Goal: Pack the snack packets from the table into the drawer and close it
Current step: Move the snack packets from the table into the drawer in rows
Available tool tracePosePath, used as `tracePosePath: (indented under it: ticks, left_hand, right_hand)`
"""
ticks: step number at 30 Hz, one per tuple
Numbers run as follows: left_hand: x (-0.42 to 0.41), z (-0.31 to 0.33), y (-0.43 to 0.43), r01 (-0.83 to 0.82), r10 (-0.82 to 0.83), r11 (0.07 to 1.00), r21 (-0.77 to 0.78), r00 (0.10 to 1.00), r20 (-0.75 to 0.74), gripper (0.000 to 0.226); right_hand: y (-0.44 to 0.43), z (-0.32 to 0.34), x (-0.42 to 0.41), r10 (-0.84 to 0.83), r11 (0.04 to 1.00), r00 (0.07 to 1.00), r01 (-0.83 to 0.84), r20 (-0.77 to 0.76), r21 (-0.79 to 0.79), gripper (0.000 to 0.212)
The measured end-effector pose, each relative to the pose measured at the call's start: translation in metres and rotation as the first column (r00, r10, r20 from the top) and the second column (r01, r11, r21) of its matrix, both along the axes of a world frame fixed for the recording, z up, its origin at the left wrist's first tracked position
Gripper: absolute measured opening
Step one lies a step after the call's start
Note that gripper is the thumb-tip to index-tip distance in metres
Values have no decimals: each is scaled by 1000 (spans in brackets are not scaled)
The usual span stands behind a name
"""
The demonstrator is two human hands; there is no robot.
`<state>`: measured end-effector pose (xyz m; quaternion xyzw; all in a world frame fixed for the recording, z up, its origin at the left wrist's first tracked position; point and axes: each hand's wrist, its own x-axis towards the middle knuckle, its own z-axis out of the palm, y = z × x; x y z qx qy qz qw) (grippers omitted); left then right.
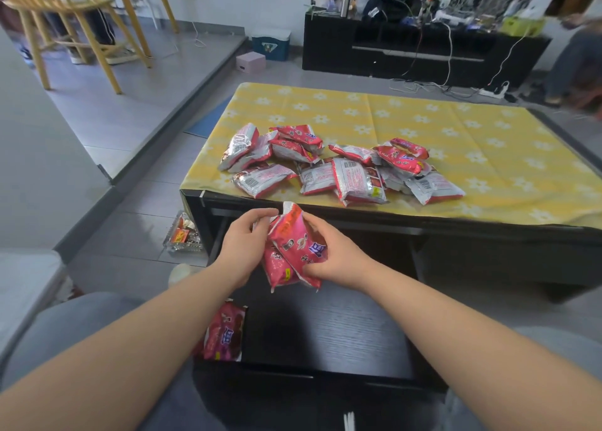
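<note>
Light: soft, even daylight; the floor (pixel 107 114) at the left is brightest.
Shadows: faint under the snack packets (pixel 358 179) on the desk (pixel 488 130); the open drawer (pixel 325 333) is very dark.
Glare: white glints on the packets' silver foil.
Focus: crisp at the left hand (pixel 242 251) and right hand (pixel 338 261).
Blur: the person (pixel 576 59) at the far right is smeared.
Distortion: wide-angle bowing; the chair (pixel 65 23) leans and the bottom corners stretch.

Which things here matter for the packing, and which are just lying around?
Job: held packets, in the left hand and right hand; packet pile on the table; lone packet in the open drawer.
Lying about: glass dish on the floor; wooden chair; blue cooler; pink box; black cabinet.
</note>
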<state>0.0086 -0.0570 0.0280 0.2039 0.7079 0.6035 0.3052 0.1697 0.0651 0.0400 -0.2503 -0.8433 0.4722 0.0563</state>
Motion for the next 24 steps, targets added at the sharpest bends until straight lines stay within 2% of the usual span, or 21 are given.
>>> tracePosePath:
  ticks: [3, 5, 7, 10, 12, 15, 17, 21, 24]
  left_hand:
    - [2, -3, -4, -24, 25, 999, 24, 999, -45, 31]
    - [2, -5, -5, -55, 56, 996, 73, 998, -2, 30]
    - [0, -6, -4, -96, 84, 988, 120, 992, 99, 28]
    - [-4, -5, -3, -163, 104, 973, 163, 942, 318, 25]
    - [-6, -4, -2, -189, 95, 964, 187, 902, 421, 24]
    - [-9, -3, -2, -207, 85, 958, 199, 866, 492, 25]
    - [-9, -4, -1, -214, 88, 956, 198, 859, 504, 24]
    - [-1, -10, -1, -110, 30, 982, 154, 894, 447, 31]
    - [3, -19, -1, -25, -32, 990, 137, 916, 399, 28]
  right_hand:
    - [-4, -4, -1, 86, 988, 996, -87, 18, 124, 106]
    - [-6, -8, 1, 126, 957, 990, -140, 69, 254, 110]
    - [-5, -11, 4, 146, 892, 980, -190, 135, 411, 109]
    - [-2, -17, 8, 210, 729, 961, -278, 182, 626, 106]
    - [-5, -22, 9, 187, 731, 976, -214, 111, 648, 108]
    - [-8, -30, 10, -65, 788, 998, 62, -17, 613, 93]
    - [-7, -34, 9, -180, 812, 983, 167, -33, 560, 79]
    - [-12, -33, 0, -170, 943, 985, 161, 6, 290, 68]
    - [-17, -31, -5, -220, 975, 976, 219, 5, 33, 64]
